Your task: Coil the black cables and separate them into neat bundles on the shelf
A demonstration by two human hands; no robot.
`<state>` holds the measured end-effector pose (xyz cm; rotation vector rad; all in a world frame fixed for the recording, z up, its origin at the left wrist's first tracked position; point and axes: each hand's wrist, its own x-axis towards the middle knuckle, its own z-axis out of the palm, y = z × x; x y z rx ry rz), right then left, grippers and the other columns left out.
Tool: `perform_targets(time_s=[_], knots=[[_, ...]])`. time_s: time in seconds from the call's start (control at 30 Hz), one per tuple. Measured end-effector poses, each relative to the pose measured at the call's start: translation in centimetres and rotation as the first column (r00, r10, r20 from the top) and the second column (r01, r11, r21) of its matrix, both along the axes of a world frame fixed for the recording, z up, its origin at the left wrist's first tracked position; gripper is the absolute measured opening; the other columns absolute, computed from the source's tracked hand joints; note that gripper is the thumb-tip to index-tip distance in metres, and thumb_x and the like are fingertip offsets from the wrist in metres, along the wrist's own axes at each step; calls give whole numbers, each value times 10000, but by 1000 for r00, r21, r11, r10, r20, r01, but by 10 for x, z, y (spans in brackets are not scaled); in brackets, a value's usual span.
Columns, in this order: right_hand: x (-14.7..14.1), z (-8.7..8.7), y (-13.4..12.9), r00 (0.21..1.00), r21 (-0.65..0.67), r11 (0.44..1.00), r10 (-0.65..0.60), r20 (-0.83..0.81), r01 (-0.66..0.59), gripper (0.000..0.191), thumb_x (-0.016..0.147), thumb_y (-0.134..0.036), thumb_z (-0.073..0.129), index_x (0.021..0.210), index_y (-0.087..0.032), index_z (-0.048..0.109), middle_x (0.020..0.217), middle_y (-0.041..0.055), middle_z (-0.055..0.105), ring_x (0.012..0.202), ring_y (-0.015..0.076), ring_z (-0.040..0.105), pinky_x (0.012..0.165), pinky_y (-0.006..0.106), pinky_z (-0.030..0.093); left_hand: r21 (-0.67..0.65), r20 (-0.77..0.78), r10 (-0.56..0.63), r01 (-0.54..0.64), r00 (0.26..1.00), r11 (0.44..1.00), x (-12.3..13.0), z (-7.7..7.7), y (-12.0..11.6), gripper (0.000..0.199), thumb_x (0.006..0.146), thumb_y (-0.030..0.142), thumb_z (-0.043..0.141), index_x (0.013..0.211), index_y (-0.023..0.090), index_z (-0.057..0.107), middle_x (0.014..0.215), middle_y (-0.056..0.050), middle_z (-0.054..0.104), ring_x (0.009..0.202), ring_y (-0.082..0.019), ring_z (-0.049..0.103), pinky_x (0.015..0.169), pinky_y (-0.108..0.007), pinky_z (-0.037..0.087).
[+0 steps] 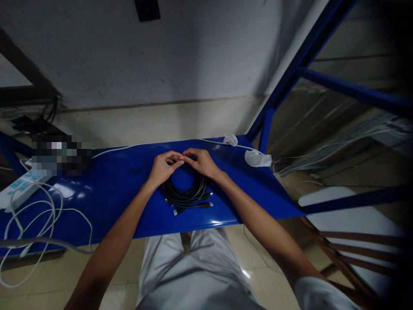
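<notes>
A coiled black cable point(185, 198) lies on the blue table point(112, 198), with several metal-tipped plugs at its near side. My left hand point(166, 167) is at the coil's far left edge, its thumb and fingers drawn together. My right hand point(200, 162) meets it fingertip to fingertip over the far side of the coil. Both hands are closed around something at the coil's far edge that is too small and hidden to make out. Left of my left hand, a few small black pieces point(135, 171) lie on the table.
A white power strip point(19, 189) and looped white cables point(48, 206) occupy the left end. Crumpled white plastic point(257, 158) lies at the back right, near a blue frame post point(266, 129). Behind the table stands a wall point(145, 120); a chair point(348, 215) is at right.
</notes>
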<state>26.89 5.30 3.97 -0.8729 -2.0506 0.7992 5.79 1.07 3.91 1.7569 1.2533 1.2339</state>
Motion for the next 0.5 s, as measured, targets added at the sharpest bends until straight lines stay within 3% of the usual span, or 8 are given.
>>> perform_targets(time_s=[0.13,0.5], knots=[[1,2,0,998,2,998,62,28,-62,310,1083,-455,640,1065,-214,834,1094,57,846,936,226,763,820,312,506,14,-11,-9,9,1000,1000,1,1,-2,205,897,375,833,1031,223,807,1039,-72,835,960,-239,780,833,-356,555],[7,2,6,987,-87,984,154,-44,-157,326,1020,-504,718,1085,-209,840,1047,54,845,924,223,760,837,314,542,17,-9,1,-1,1000,1000,2,4,-2,226,896,430,829,929,213,776,950,-62,813,878,-222,751,800,-345,547]])
